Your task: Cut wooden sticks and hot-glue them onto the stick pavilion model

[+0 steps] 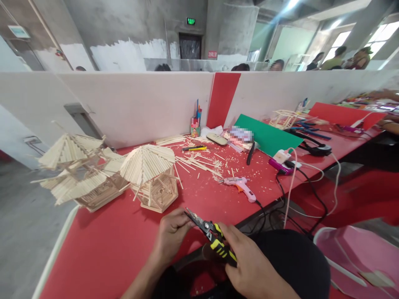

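- Red covers the table (pixel 102 253), and from where I sit I look down past both hands at its near edge.
- My right hand (pixel 247 253) is wrapped around the black-and-yellow handles of the pliers (pixel 206 226), which point up and to the left, held over the table's near edge.
- My left hand (pixel 171 232) has its fingers drawn in, thumb and forefinger close together right beside the pliers' tips; I cannot tell whether it pinches something small, nor whether the jaws grip anything.
- Just beyond the left hand I see a small pavilion model (pixel 151 178) of pale sticks, upright on the table, with a peaked roof and a many-sided base.
- Left of it stands a larger stick model (pixel 90 176), its roofs at several levels, near the table's left end.
- Behind the pliers, loose sticks (pixel 199 164) lie scattered among pale crumbs, with a yellow-and-black cutter (pixel 195 148) near them.
- To the right of those sticks a pink glue gun (pixel 239 182) lies on its side, nozzle to the left, its dark cord running over the edge.
- Farther back I make out a pen cup (pixel 195 129) near the white partition (pixel 134 104), and a green board (pixel 264 135) to its right.
- A purple power strip (pixel 282 167) sits by the right-hand edge.
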